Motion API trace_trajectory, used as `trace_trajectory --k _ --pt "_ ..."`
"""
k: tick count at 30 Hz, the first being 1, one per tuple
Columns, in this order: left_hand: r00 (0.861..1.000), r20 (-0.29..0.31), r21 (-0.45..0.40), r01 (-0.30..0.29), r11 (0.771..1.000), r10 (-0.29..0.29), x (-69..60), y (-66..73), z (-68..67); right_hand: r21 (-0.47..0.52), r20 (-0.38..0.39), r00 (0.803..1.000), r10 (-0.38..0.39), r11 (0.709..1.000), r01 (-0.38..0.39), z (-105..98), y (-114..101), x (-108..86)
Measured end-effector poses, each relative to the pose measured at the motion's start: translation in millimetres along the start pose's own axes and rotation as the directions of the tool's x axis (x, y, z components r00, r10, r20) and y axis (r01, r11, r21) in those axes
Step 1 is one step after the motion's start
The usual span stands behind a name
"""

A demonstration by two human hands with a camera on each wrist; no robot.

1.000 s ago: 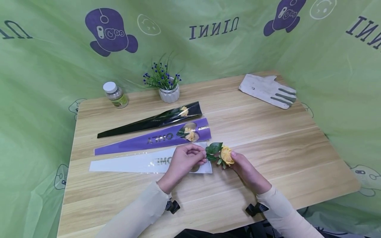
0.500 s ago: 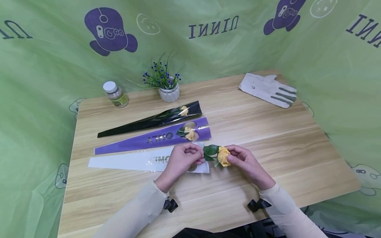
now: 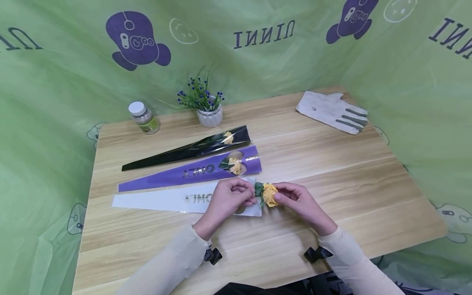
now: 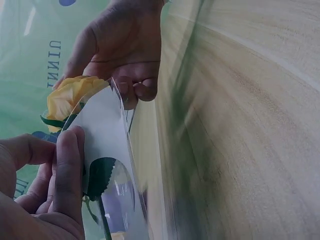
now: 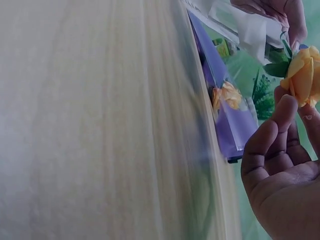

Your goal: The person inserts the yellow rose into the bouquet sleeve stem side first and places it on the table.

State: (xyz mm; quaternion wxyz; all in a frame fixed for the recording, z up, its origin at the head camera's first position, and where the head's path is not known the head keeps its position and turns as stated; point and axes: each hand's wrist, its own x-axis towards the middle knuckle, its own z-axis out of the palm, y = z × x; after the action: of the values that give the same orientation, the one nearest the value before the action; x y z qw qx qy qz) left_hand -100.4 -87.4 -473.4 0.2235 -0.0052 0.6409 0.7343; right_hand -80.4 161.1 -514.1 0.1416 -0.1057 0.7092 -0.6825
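Observation:
My right hand (image 3: 304, 205) pinches a yellow artificial rose (image 3: 270, 195) by its bloom, just outside the wide mouth of a white flower sleeve (image 3: 158, 200). With thumb and fingers, my left hand (image 3: 228, 203) holds the edge of that sleeve's mouth. In the left wrist view, a green leaf (image 4: 100, 176) and the stem (image 4: 105, 217) show inside the sleeve, through its clear window. The bloom stays out at the opening. The right wrist view shows fingertips on the underside of the bloom (image 5: 302, 77), with a leaf beside it.
Behind the white sleeve lie a purple sleeve (image 3: 166, 178) and a black sleeve (image 3: 177, 155), each with a yellow rose inside. A lidded jar (image 3: 144, 119) and a potted plant (image 3: 210, 116) stand at the back. A work glove (image 3: 332, 111) lies at the back right.
The rose has moved left toward the sleeve, its leaves now partly at or within the mouth. My right hand has shifted its grip on the bloom; my left hand has stayed nearly in place.

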Motion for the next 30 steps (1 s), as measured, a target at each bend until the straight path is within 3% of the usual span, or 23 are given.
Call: trace_trajectory --k 5,14,25,30 --pt "1.0 -0.008 -0.029 -0.01 1.0 0.009 0.3 0.0 -1.6 -0.005 -0.041 0.999 -0.008 1.0 0.008 0 -1 0.7" --pt "1.0 0.013 -0.024 0.001 1.0 -0.001 -0.8 2.0 1.3 -0.031 -0.042 0.998 -0.036 0.999 0.035 7 -2 6.9" --pt "1.0 0.007 -0.017 0.007 1.0 -0.007 0.2 1.2 0.3 -0.09 -0.142 0.99 -0.015 0.996 0.003 21 -5 15.7" --pt "1.0 0.015 0.002 0.005 1.0 -0.005 0.1 1.5 -2.1 -0.08 -0.173 0.984 -0.039 0.996 0.025 29 -4 19.0"
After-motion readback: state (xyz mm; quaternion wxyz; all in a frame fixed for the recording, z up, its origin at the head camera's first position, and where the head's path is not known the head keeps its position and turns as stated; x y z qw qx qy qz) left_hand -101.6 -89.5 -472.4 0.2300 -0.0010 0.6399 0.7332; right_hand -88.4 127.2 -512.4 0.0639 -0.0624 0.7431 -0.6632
